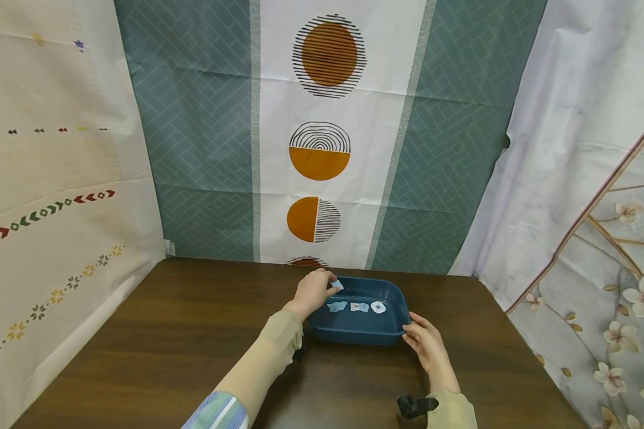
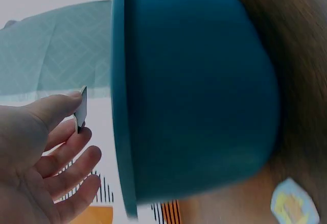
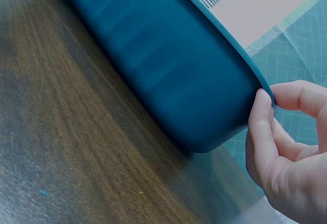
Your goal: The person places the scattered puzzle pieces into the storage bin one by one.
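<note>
A dark blue plastic tub [image 1: 354,329] stands on the wooden table. My left hand [image 1: 313,293] is over its left side and pinches a small flat pale-blue cutout [image 2: 80,110] between thumb and fingertip. Inside the tub lie a jagged pale-blue cutout [image 1: 337,306], a second one with a small red mark [image 1: 359,307], and a round one with a blue star design [image 1: 378,307]. At the tub's near right corner, my right hand [image 1: 425,342] grips the rim with thumb and fingers.
Another cutout with a yellow pattern [image 2: 294,203] lies on the table beside the tub, seen only in the left wrist view. Patterned cloths hang behind the table [image 1: 193,333] and along both sides. A black strap mount [image 1: 415,407] sits on my right wrist.
</note>
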Available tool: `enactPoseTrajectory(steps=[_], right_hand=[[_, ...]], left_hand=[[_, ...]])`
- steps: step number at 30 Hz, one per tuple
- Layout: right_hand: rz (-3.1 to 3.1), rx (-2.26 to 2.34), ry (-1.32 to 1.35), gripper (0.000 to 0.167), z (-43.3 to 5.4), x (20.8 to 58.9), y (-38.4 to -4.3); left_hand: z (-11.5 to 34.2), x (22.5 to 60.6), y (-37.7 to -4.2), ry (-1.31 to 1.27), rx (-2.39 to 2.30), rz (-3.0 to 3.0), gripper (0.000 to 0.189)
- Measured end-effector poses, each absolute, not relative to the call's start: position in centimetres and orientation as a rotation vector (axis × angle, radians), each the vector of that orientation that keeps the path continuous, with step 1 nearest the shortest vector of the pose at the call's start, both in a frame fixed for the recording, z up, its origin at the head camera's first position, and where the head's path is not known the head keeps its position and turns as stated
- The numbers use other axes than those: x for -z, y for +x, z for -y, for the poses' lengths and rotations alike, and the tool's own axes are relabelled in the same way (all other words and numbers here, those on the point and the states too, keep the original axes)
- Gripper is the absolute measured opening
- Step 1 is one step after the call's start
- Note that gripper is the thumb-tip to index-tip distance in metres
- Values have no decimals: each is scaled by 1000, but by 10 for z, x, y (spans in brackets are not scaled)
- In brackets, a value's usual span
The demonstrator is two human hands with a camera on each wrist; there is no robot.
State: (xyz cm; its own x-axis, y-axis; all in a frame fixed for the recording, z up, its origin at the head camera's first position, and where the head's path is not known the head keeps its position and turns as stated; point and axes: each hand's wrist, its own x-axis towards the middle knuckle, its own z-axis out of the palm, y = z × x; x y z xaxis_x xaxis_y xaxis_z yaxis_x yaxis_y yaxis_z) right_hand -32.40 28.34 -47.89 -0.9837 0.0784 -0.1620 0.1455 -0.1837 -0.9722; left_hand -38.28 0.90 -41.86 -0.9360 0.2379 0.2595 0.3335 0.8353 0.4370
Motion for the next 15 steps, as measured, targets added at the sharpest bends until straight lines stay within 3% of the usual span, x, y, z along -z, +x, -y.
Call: enactPoseTrajectory(steps=[15], right_hand=[[-1963, 2401, 286, 57, -283, 478, -323]], left_hand=[[-50, 426, -381, -556, 694, 2841, 27]])
